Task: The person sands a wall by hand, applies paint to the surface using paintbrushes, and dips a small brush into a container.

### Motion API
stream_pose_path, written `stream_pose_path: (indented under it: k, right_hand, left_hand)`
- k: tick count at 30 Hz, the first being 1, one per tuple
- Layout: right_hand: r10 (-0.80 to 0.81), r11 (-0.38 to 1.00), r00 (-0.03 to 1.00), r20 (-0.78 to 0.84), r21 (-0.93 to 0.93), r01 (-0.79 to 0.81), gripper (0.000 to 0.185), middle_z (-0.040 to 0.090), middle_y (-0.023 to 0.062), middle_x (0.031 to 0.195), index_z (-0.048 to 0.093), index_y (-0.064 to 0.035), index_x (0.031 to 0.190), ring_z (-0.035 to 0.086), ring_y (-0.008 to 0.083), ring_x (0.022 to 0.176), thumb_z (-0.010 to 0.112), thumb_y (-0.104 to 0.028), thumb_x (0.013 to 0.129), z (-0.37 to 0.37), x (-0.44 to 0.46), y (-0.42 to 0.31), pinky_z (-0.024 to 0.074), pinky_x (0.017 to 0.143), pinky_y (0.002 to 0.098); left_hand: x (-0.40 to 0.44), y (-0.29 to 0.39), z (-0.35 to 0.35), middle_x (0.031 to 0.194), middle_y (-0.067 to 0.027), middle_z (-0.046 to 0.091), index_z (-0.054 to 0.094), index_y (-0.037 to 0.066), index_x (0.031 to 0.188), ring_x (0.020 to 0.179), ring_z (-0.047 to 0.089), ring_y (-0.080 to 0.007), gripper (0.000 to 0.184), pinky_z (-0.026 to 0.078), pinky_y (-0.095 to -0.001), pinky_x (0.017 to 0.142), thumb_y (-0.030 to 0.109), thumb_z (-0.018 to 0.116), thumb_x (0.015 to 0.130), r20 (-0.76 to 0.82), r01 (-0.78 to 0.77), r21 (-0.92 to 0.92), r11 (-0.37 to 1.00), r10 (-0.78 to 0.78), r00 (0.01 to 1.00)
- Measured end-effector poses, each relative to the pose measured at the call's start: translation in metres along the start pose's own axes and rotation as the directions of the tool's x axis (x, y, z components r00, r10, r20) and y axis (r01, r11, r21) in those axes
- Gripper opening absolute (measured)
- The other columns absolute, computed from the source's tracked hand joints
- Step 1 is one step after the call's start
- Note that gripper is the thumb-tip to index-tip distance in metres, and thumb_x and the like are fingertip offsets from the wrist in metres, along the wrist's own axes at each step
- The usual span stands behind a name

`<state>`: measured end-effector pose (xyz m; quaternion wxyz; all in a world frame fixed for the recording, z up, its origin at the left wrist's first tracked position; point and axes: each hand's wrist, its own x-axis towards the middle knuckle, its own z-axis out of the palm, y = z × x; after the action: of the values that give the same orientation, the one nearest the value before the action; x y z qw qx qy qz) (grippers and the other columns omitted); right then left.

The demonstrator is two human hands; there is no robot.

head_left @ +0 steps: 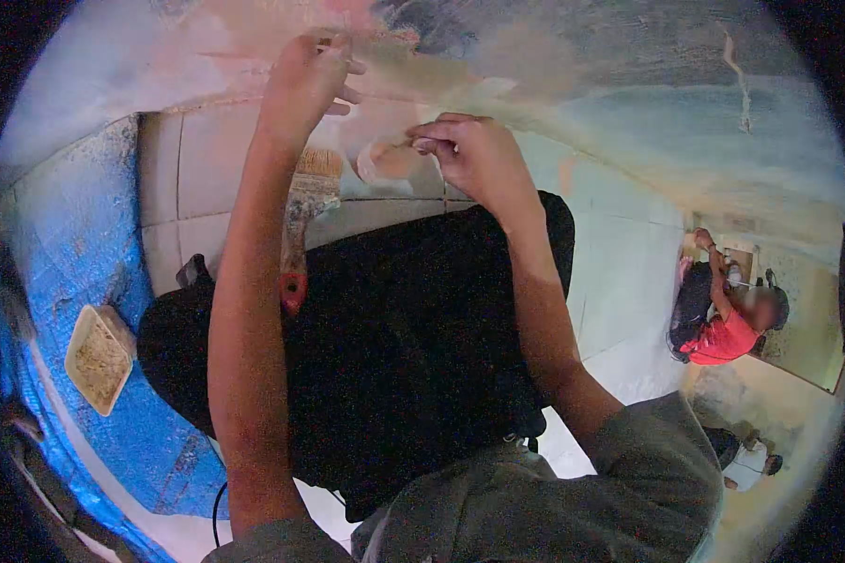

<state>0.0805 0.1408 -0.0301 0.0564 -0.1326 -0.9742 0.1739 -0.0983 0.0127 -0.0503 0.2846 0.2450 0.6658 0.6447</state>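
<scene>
My left hand (pixel 312 80) is raised against the painted wall (pixel 535 56), its fingers bent and partly spread, with nothing visible in them. To its right my right hand (pixel 474 155) has thumb and fingers pinched together; what they hold, if anything, is too small to name. Just left of those fingertips, a round whitish dish (pixel 385 161) with a pinkish-tan inside is near the wall's foot. A wide paintbrush (pixel 296 211) with pale bristles and a red-tipped handle lies by my left forearm, partly hidden behind it.
A cream tray (pixel 101 361) with speckled residue rests on a blue sheet (pixel 150 441) at the left. Pale tiles (pixel 207 159) border the wall. At the right, a person in red (pixel 723 338) sits by the wall; another person (pixel 749 464) is farther off.
</scene>
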Motion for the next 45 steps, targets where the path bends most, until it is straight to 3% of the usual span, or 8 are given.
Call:
stream_pose_path:
  k: [22,24,27,34,36,38,40,45]
  right_hand:
    - [0.089,0.989,0.986,0.138,-0.127,-0.072,0.019,0.068,0.0109,0.082,0.074,-0.0093,0.087,0.064,0.0301,0.071,0.07,-0.023,0.075,0.005,0.002,-0.012,0.0519,0.067,0.034]
    - [0.091,0.979,0.985,0.144,0.166,-0.115,0.018,0.068,0.0109,0.081,0.074,-0.0092,0.087,0.065,0.0278,0.07,0.071,-0.021,0.074,0.008,0.002,-0.017,0.0514,0.065,0.0333]
    - [0.129,0.989,0.991,-0.027,-0.072,-0.131,0.015,0.068,0.0108,0.081,0.074,-0.0091,0.088,0.066,0.0254,0.068,0.07,-0.016,0.075,0.001,0.005,-0.019,0.0509,0.063,0.0319]
    - [0.047,0.982,0.999,0.024,0.181,-0.051,0.015,0.069,0.0095,0.083,0.074,-0.0085,0.087,0.066,0.0255,0.065,0.069,-0.019,0.078,0.013,0.007,-0.009,0.0508,0.061,0.0318]
    - [0.088,0.993,0.996,0.032,-0.076,-0.086,0.015,0.07,0.0099,0.085,0.074,-0.0081,0.086,0.065,0.024,0.066,0.069,-0.02,0.078,0.009,0.006,-0.01,0.0508,0.061,0.0318]
    - [0.142,0.988,0.979,0.145,-0.077,-0.132,0.014,0.07,0.01,0.086,0.074,-0.0082,0.087,0.065,0.0214,0.065,0.069,-0.017,0.078,0.012,0.005,-0.01,0.0509,0.062,0.0309]
    - [0.057,0.98,0.994,0.096,0.184,-0.074,0.016,0.071,0.0079,0.086,0.074,-0.0091,0.089,0.064,0.0191,0.064,0.07,-0.019,0.078,0.014,0.006,-0.01,0.0509,0.062,0.0304]
    - [0.108,0.993,0.992,0.072,0.032,-0.111,0.021,0.07,0.0104,0.083,0.075,-0.0123,0.09,0.065,0.0267,0.071,0.07,-0.029,0.078,0.014,0.007,-0.003,0.0517,0.068,0.0353]
  left_hand:
    - [0.004,-0.006,0.001,0.097,-0.0106,0.066,0.051,0.006,0.127,0.065,0.064,-0.0158,0.046,0.054,-0.0307,0.059,0.037,0.051,0.093,0.101,-0.016,0.246,0.969,-0.009,0.995]
    - [0.005,-0.005,0.001,0.097,-0.0106,0.066,0.052,0.005,0.126,0.065,0.064,-0.0159,0.045,0.053,-0.0306,0.059,0.036,0.051,0.093,0.107,-0.014,0.318,0.948,-0.021,0.994]
    - [0.003,-0.008,0.002,0.098,-0.0113,0.065,0.053,0.004,0.122,0.065,0.064,-0.016,0.043,0.053,-0.0301,0.059,0.035,0.051,0.093,0.078,-0.008,0.347,0.938,-0.021,0.997]
    - [0.007,-0.014,0.001,0.097,-0.0116,0.065,0.053,0.004,0.121,0.068,0.064,-0.0181,0.043,0.053,-0.0305,0.06,0.034,0.055,0.091,0.095,-0.143,0.411,0.901,0.113,0.989]
    - [0.005,-0.008,0.0,0.098,-0.0121,0.065,0.052,0.003,0.122,0.073,0.065,-0.0203,0.044,0.053,-0.0323,0.064,0.032,0.057,0.089,0.081,-0.107,0.442,0.891,0.079,0.994]
    - [0.002,0.003,-0.002,0.074,-0.0164,0.062,0.057,-0.001,0.092,0.067,0.062,-0.0295,0.021,0.049,-0.0394,0.065,0.019,0.058,0.084,0.041,-0.094,0.475,0.875,0.085,0.996]
    - [0.0,0.001,-0.003,0.073,-0.0175,0.061,0.056,-0.001,0.092,0.068,0.062,-0.029,0.02,0.049,-0.0395,0.064,0.017,0.057,0.084,0.058,-0.139,0.466,0.874,0.127,0.99]
    - [-0.003,0.008,0.0,0.072,-0.0188,0.059,0.054,-0.003,0.091,0.069,0.062,-0.0285,0.021,0.048,-0.0406,0.065,0.017,0.054,0.085,0.034,0.003,0.415,0.91,-0.019,0.999]
